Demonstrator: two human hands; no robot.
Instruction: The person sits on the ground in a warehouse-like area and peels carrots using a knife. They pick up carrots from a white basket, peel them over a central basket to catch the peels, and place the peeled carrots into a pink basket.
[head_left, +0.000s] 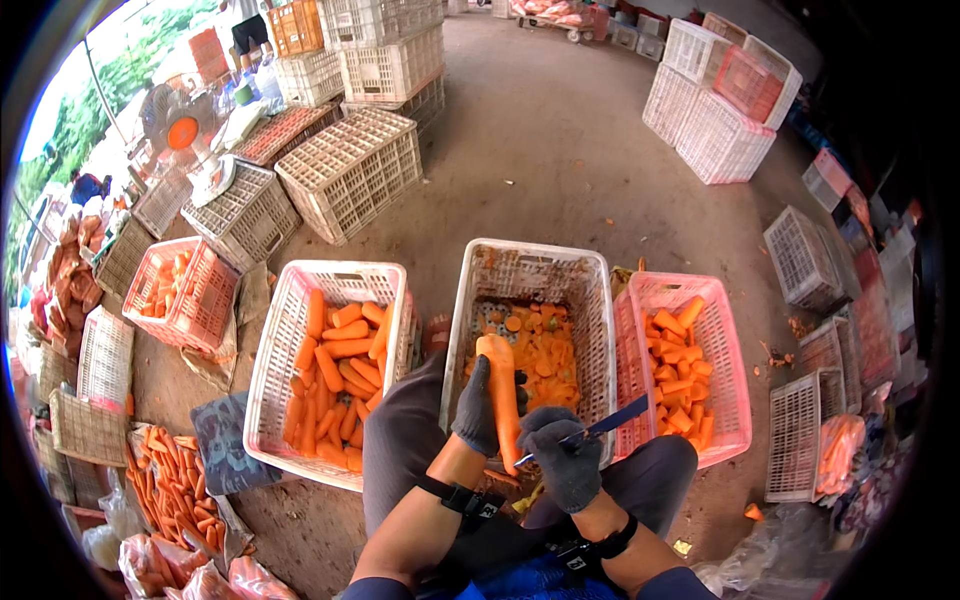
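Observation:
My left hand (480, 409), in a dark glove, grips a large peeled carrot (501, 397) that stands nearly upright in the picture. Close to its lower end, my right hand (564, 450), gloved too, holds a knife (611, 418) with a dark blue part pointing to the upper right and a thin metal tip near the carrot. Behind both hands is a white plastic crate (604, 300) holding carrot ends and peelings (541, 352). A crate (259, 390) on the left holds whole carrots (349, 330). Cut carrot pieces (679, 375) lie in a pink-white crate (731, 360) on the right.
More carrots (176, 487) lie in a pile at the lower left, near a dark blue cloth (225, 442). A fan (182, 133) stands on an upturned crate (244, 214). Stacked crates (394, 67) rise beyond, others (709, 112) at the right. A person (247, 34) is far back.

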